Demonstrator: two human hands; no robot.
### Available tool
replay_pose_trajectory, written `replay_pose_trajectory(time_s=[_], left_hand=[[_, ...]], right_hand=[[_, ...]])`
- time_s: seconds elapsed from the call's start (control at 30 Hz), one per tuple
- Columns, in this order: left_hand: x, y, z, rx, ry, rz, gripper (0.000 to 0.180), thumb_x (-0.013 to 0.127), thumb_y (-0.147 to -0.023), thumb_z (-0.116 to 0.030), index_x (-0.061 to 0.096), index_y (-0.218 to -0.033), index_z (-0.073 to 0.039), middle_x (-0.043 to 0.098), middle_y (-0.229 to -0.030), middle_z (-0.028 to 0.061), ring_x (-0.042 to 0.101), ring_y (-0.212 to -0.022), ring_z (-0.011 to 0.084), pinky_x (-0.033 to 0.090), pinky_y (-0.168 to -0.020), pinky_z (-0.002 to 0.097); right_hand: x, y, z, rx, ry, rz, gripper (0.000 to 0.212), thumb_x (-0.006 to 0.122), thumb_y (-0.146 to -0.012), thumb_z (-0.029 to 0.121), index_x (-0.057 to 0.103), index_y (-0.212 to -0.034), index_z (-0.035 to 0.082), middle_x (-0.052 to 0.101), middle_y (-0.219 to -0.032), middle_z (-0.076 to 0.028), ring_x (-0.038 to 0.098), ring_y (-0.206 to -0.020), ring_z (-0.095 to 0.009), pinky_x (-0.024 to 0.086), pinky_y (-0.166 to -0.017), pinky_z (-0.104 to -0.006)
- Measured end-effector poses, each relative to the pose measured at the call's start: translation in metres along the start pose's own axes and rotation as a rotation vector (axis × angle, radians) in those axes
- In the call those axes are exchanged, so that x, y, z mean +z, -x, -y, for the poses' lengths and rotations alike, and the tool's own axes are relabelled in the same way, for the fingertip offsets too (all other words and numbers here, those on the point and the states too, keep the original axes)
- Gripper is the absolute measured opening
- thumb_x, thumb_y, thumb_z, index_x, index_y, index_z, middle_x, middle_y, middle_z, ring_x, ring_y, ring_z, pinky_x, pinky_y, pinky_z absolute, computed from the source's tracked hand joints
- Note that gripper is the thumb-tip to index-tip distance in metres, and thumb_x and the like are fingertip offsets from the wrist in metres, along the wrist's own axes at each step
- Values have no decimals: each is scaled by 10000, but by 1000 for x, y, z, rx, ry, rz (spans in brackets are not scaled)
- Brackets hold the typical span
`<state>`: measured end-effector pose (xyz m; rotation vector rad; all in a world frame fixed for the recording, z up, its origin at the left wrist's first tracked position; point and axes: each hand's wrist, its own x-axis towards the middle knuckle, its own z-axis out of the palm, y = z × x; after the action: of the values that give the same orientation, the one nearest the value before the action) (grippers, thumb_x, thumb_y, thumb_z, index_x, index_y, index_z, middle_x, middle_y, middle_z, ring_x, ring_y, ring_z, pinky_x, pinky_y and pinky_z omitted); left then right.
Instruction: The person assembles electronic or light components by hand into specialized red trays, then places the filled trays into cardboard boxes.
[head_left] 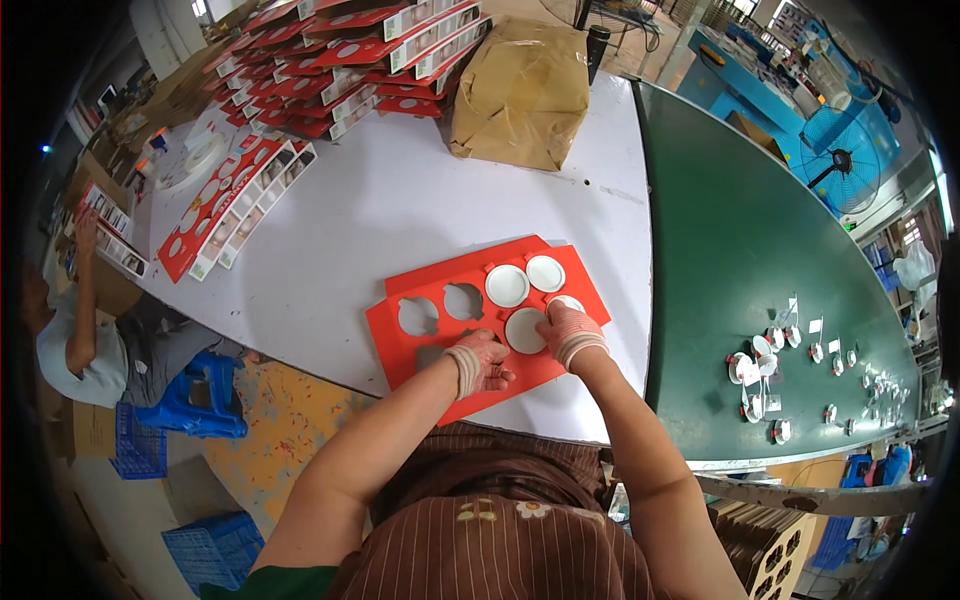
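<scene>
A red card sheet [396,350] with round cut-outs lies on the white table in front of me. White round lid-like pieces sit in its right part: one upper piece [507,286], another beside it [546,273], and a lower piece [525,331]. A further white round piece [566,301] is partly hidden under my right hand [572,326], whose fingers close on its edge. My left hand [483,362] rests on the card's lower middle, fingers slightly apart and no piece visible in them. Bare cut-outs show at the card's left.
Red printed cards [350,50] are piled at the back, near a brown paper-wrapped package [522,95]. Another printed card [235,205] lies left. A green surface [700,250] on the right carries several small white pieces [761,365]. A person [90,335] sits far left.
</scene>
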<state>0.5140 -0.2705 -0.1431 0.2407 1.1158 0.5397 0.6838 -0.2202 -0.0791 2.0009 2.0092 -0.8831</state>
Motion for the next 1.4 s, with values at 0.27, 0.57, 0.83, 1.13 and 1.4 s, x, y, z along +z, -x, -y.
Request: replay_pose_trajectory(time_s=[0.27, 0.57, 0.83, 1.13, 1.4], left_hand=[[-2, 0, 1, 16, 52, 94, 214, 578, -831, -67, 389, -830, -168, 490, -743, 38, 563, -544, 186, 472, -405, 302], [14, 4, -2, 13, 15, 44, 232, 585, -826, -91, 371, -791, -174, 452, -699, 36, 502, -527, 178, 382, -394, 278], [6, 7, -8, 194, 184, 152, 270, 544, -871, -103, 319, -777, -216, 371, -612, 16, 478, -503, 204, 361, -409, 292], [-1, -39, -24, 138, 115, 1, 256, 596, -846, -173, 370, -740, -233, 445, -663, 3, 535, -564, 203, 423, -425, 305], [11, -2, -17, 317, -19, -157, 250, 527, -850, -113, 452, -1088, -143, 508, -855, 39, 562, -570, 185, 500, -444, 329]], right_hand=[[15, -3, -17, -76, -75, -96, 358, 532, -873, 348, 481, -1075, 56, 641, -948, -202, 624, -879, -359, 478, -759, -434], [29, 5, -18, -22, 96, -155, 355, 479, -889, 366, 444, -1065, 61, 653, -852, -208, 639, -799, -378, 484, -704, -471], [-15, 33, -98, 175, -214, -426, 311, 504, -864, 392, 540, -1014, 123, 657, -928, -158, 612, -900, -362, 479, -783, -436], [-60, 81, -323, 1029, -455, -1168, 314, 561, -809, 209, 608, -1107, 125, 558, -1184, -146, 562, -1058, -318, 454, -892, -401], [-55, 69, -378, 1159, -458, -1049, 320, 568, -804, 180, 624, -1118, 164, 536, -1235, -116, 552, -1097, -306, 454, -915, -407]])
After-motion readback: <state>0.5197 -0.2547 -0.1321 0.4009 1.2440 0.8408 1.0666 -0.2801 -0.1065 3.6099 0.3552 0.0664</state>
